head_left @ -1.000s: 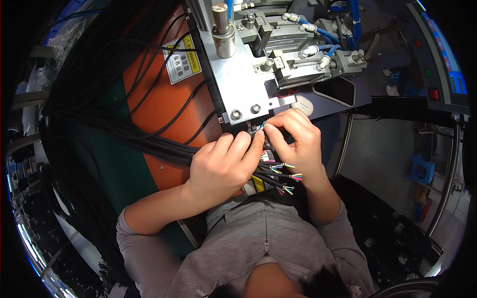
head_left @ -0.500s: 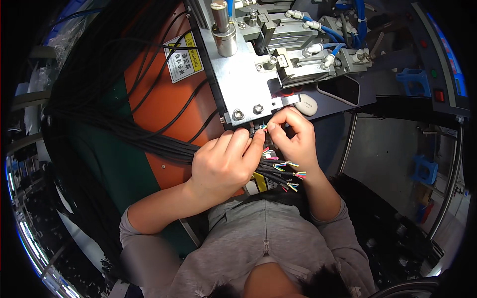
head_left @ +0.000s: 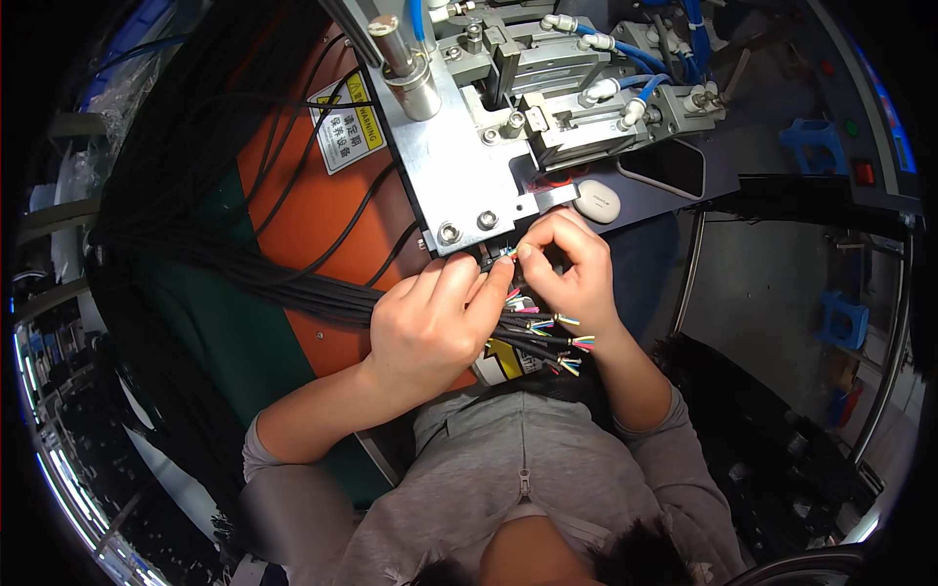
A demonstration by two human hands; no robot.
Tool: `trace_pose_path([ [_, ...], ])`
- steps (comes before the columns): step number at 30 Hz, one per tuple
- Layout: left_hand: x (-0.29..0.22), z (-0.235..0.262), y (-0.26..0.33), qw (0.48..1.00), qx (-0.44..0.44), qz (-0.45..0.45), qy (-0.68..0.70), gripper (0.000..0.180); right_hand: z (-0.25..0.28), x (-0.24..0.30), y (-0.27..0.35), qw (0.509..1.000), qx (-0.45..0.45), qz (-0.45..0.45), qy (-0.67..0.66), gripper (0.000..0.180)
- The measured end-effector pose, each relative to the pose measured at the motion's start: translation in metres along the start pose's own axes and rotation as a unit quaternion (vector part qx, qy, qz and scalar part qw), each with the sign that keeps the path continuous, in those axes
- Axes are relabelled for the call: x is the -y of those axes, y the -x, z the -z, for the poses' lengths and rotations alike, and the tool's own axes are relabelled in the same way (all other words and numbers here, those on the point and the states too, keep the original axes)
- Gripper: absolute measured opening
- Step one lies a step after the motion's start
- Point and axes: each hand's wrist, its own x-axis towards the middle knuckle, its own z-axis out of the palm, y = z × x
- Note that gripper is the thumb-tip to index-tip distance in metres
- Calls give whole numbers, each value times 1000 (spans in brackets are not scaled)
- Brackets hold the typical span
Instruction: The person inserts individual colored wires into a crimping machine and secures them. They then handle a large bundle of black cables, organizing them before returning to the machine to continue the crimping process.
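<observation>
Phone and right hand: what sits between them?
In the head view, a white oval case sits between the phone and the right hand.

The dark grey table carries a phone, lying flat with a dark screen, and a white oval case just beside it. At the left there is an orange board, next to a green surface. A thick bundle of black cables runs across both of these, and a white-and-yellow label sits flat on the orange board.
</observation>
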Motion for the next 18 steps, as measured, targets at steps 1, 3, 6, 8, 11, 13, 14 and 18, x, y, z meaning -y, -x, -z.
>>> trace_pose_path([
  [1,1,-1,0,1000,-7,3,9,31,0,-1,1,997,13,-64,-49,4],
  [3,4,-4,1,999,-22,9,29,29,1,-5,3,980,37,-158,-112,6],
  [6,8,-8,1,999,-44,-12,21,22,1,1,0,988,38,-141,-52,8],
  [8,9,-10,2,998,-49,-17,19,21,1,7,-2,998,37,-54,-2,9],
  [11,8,-7,0,998,-45,0,37,24,2,9,-8,984,-11,156,86,12],
  [13,5,-1,-1,999,-22,17,39,25,0,12,-9,975,-36,186,119,12],
  [14,4,4,-1,999,-4,24,32,25,0,11,-7,976,-41,173,127,12],
  [18,-3,17,6,996,65,30,-61,17,-1,5,-3,996,-20,62,60,10],
])
